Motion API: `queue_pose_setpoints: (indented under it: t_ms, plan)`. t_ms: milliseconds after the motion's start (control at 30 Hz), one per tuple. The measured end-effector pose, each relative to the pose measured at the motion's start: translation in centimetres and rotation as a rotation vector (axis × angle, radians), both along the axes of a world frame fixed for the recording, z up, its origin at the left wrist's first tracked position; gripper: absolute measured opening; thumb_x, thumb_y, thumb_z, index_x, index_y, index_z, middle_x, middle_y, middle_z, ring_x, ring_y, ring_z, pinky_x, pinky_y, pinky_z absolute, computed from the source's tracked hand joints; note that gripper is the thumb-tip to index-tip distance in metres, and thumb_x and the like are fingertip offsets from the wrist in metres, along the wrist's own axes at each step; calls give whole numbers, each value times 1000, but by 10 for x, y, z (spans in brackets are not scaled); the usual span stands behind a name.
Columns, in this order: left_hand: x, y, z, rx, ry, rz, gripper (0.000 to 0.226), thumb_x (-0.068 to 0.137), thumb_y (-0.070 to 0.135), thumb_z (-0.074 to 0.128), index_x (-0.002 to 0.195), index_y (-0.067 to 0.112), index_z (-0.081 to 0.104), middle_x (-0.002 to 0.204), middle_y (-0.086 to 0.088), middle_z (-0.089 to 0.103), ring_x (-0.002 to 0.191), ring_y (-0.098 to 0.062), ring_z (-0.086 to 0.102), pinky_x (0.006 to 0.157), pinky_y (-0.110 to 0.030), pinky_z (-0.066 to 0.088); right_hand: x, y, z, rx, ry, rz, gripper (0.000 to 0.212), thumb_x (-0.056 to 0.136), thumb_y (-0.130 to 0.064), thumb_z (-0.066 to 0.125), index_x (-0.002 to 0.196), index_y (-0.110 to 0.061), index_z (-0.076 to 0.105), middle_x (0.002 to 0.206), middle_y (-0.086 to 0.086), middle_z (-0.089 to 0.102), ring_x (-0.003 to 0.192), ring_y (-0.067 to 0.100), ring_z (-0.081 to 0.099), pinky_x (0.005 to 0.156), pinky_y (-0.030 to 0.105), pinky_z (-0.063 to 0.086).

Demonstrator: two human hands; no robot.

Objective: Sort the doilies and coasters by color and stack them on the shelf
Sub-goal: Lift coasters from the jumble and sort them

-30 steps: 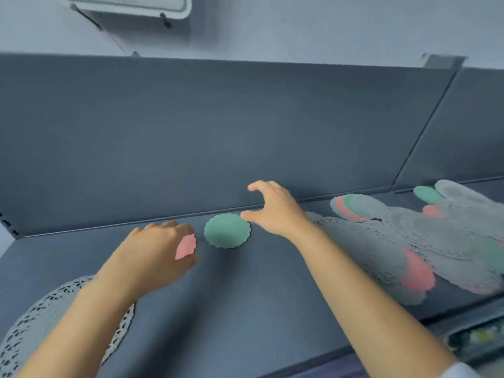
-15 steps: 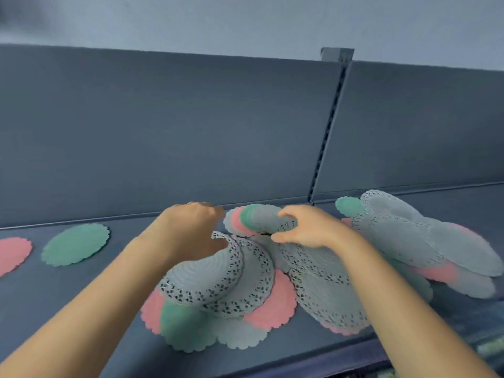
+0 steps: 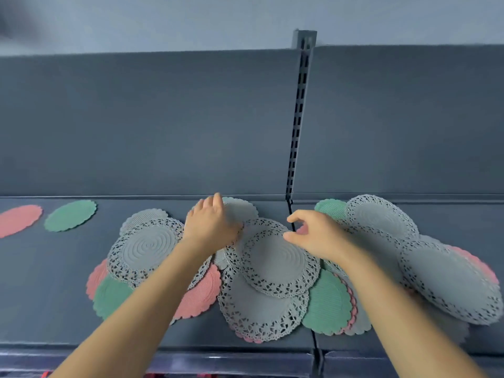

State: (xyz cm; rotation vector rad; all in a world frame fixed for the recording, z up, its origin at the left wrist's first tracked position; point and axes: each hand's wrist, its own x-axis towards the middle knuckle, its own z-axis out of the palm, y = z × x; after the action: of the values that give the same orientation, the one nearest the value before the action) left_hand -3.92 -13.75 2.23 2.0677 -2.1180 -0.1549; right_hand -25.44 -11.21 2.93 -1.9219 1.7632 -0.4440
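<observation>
Doilies (image 3: 275,257) lie heaped mid-shelf (image 3: 41,282), where both hands have moved from the 2 coasters (image 3: 70,215) started left; left hand (image 3: 211,223) presses flat, right hand (image 3: 313,236) pinches nothing yet.

dark grey shelf (image 3: 54,296), heaped doilies (image 3: 272,263), pink coaster (image 3: 19,219), green coaster (image 3: 70,215)

Since a second ago the view has swung right, from the sorted pink coaster (image 3: 19,220) and green coaster (image 3: 70,215), now at far left, to the mixed pile (image 3: 272,271). The left hand (image 3: 211,223) has let go of its pink piece and reaches palm-down onto the pile's far edge. The right hand (image 3: 313,236) has moved right and hovers there, thumb and forefinger apart.
</observation>
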Motion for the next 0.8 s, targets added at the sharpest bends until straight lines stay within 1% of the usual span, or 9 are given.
queue_pose_setpoints:
  t_ms: [67,167,300,367,433,533,667,733,800]
  plan:
    - [8,-6,-6,6,66,133,72,90,51,51,138,3,27,137,-14,46,128,-33,42,101,-41,35,9,0,-2,-23,-14,38,38,86,-36,64,121,-24,58,113,-5,59,102,11,54,88,27,42]
    - [13,-15,-12,47,141,185,53,93,39,49,129,4,33,126,-15,55,116,-34,52,91,-39,39,25,-9,-1,-62,5,115,40,87,-39,62,125,-26,54,131,-8,55,120,14,52,99,37,43]
    - [15,-15,-27,-44,281,222,50,86,28,61,130,12,43,128,-9,55,120,-34,47,95,-40,39,49,-28,0,-12,38,192,55,90,-40,58,138,-21,42,141,0,48,129,19,46,101,37,41]
    - [16,-11,-36,-178,415,119,57,81,13,64,135,14,44,132,-8,50,121,-32,45,99,-39,37,64,-39,5,33,118,197,61,88,-46,57,140,-19,37,143,2,46,129,23,45,98,38,43]
    - [15,-5,-41,-298,543,-36,66,76,-6,60,136,16,45,129,-3,47,120,-22,45,102,-30,36,79,-49,7,26,137,122,63,85,-52,57,134,-16,41,138,4,50,125,27,48,92,37,45]
    - [17,-2,-43,-392,704,-27,60,79,-12,58,130,19,49,115,11,47,106,-9,50,88,-13,41,93,-56,-10,-43,33,-30,64,85,-52,58,132,-12,43,136,7,51,125,29,46,93,38,43]
    - [25,-1,-40,-392,1017,163,43,84,-2,65,118,22,53,106,14,55,81,3,58,75,-15,50,99,-59,-38,-140,3,-66,61,88,-47,56,138,-14,41,136,6,48,127,27,41,102,38,37]
    - [25,-1,-39,-352,1089,215,41,83,-2,66,117,19,53,110,15,56,74,7,58,71,-12,51,96,-69,-40,-100,-162,-113,57,86,-39,62,135,-13,47,131,8,49,123,27,44,102,39,38]
    - [25,1,-37,-324,1135,234,40,82,-5,66,114,15,55,109,9,61,73,2,59,70,-13,52,92,-76,-42,-89,-328,-141,48,83,-29,67,127,-13,55,122,7,53,115,25,51,95,33,41]
